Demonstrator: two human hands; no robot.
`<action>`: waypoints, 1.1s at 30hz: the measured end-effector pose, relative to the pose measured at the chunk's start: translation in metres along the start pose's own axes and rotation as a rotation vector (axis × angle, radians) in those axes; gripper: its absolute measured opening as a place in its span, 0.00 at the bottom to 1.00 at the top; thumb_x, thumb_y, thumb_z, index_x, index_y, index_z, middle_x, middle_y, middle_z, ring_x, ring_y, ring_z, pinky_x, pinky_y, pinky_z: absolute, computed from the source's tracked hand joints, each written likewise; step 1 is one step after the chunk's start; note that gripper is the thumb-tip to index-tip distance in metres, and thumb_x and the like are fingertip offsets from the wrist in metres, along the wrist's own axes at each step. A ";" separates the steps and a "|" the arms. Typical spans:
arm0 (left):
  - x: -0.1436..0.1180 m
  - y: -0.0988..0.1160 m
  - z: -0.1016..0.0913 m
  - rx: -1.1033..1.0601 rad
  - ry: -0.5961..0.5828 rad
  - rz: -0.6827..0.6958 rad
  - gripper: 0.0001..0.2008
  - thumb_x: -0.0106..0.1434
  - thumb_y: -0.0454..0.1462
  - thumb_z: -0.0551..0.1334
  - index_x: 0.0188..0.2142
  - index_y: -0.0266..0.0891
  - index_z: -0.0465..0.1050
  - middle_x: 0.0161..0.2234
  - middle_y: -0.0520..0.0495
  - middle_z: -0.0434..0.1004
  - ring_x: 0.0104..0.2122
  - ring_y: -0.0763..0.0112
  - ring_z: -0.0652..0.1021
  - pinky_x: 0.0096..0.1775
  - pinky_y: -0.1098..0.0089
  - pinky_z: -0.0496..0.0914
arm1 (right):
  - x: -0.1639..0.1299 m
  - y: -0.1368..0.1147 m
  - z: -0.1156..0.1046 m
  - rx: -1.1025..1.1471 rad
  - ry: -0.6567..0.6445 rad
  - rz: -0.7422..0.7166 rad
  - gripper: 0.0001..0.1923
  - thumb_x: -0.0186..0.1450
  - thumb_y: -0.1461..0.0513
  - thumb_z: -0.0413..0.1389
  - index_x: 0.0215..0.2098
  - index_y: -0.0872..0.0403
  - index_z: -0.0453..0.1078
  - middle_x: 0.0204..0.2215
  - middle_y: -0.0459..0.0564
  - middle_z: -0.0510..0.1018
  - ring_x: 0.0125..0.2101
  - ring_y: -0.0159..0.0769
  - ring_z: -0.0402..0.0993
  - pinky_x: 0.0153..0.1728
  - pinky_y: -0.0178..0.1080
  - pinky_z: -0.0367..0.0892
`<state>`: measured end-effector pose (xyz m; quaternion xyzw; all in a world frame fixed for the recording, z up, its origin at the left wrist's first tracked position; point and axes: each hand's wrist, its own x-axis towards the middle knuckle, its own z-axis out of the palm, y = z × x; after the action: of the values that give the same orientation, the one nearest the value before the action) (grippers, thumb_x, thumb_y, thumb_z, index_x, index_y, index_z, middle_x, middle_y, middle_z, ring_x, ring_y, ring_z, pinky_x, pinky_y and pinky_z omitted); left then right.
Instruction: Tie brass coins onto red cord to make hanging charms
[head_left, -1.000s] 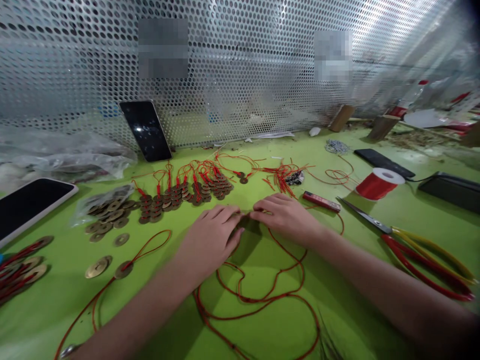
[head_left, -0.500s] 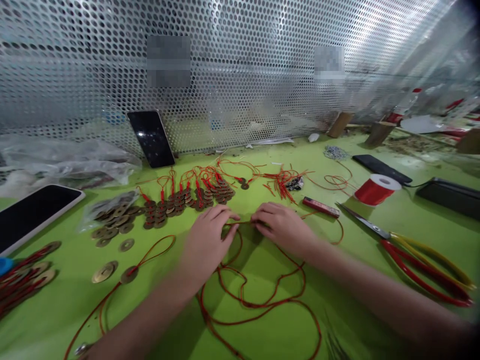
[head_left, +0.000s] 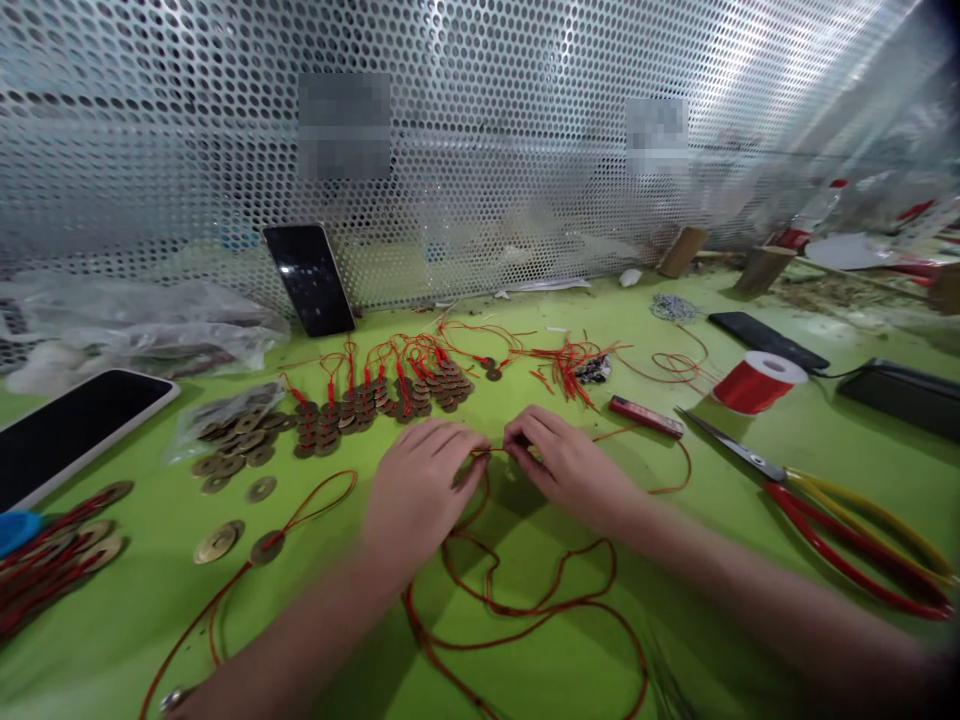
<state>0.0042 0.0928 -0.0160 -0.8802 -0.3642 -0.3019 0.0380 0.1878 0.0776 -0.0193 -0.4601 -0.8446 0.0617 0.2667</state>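
My left hand (head_left: 420,490) and my right hand (head_left: 566,462) meet fingertip to fingertip over the green table (head_left: 525,680). Both pinch a short stretch of red cord (head_left: 517,605) between them; what sits at the pinch is hidden by the fingers. The rest of the cord lies in loose loops on the table below my wrists. Just beyond my hands lies a row of brass coins strung on red cord (head_left: 382,398). A single coin with a red loop (head_left: 266,547) lies left of my left forearm.
Loose coins (head_left: 232,445) lie at left, coin strings (head_left: 52,555) at the far left edge. A red cord spool (head_left: 757,382), scissors (head_left: 817,490) and a red lighter (head_left: 645,417) lie at right. Phones (head_left: 309,278) lean against or lie by the perforated metal wall (head_left: 480,150).
Both hands have lifted slightly and drawn the cord taut between their fingertips. The view has shifted a little, so everything sits lower in the frame.
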 end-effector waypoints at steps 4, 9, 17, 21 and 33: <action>0.001 0.000 -0.002 0.001 0.043 0.034 0.04 0.62 0.34 0.58 0.33 0.38 0.72 0.31 0.50 0.79 0.33 0.66 0.75 0.38 0.65 0.68 | 0.000 -0.002 -0.002 0.022 -0.006 0.022 0.05 0.66 0.67 0.46 0.35 0.56 0.63 0.32 0.52 0.71 0.33 0.37 0.68 0.36 0.39 0.67; 0.001 0.001 -0.003 -0.017 0.052 0.020 0.03 0.60 0.33 0.59 0.31 0.38 0.71 0.29 0.50 0.78 0.31 0.67 0.75 0.36 0.66 0.68 | -0.001 -0.004 -0.004 0.016 -0.026 0.024 0.05 0.66 0.67 0.47 0.35 0.56 0.64 0.32 0.52 0.72 0.33 0.37 0.69 0.36 0.39 0.67; 0.001 0.001 -0.004 -0.041 0.042 0.014 0.03 0.60 0.33 0.58 0.31 0.39 0.71 0.29 0.51 0.78 0.31 0.67 0.75 0.36 0.65 0.69 | -0.001 -0.003 -0.003 0.005 -0.050 0.015 0.05 0.66 0.67 0.47 0.36 0.57 0.65 0.33 0.52 0.73 0.34 0.37 0.70 0.37 0.40 0.67; 0.001 0.002 -0.006 -0.038 0.031 0.011 0.03 0.60 0.33 0.59 0.31 0.39 0.71 0.29 0.51 0.78 0.31 0.67 0.75 0.36 0.65 0.68 | -0.002 -0.003 -0.003 0.004 -0.052 0.018 0.05 0.66 0.67 0.47 0.36 0.57 0.65 0.33 0.52 0.73 0.34 0.37 0.70 0.38 0.39 0.67; -0.001 -0.002 -0.004 -0.085 0.039 -0.147 0.03 0.60 0.33 0.58 0.31 0.40 0.70 0.30 0.49 0.77 0.33 0.67 0.75 0.37 0.66 0.69 | -0.004 0.009 -0.013 0.058 -0.075 0.038 0.07 0.67 0.64 0.48 0.41 0.55 0.66 0.36 0.52 0.74 0.36 0.36 0.72 0.39 0.40 0.67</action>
<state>0.0005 0.0924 -0.0140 -0.8457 -0.4141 -0.3362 -0.0145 0.2030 0.0777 -0.0135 -0.4656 -0.8429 0.1084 0.2468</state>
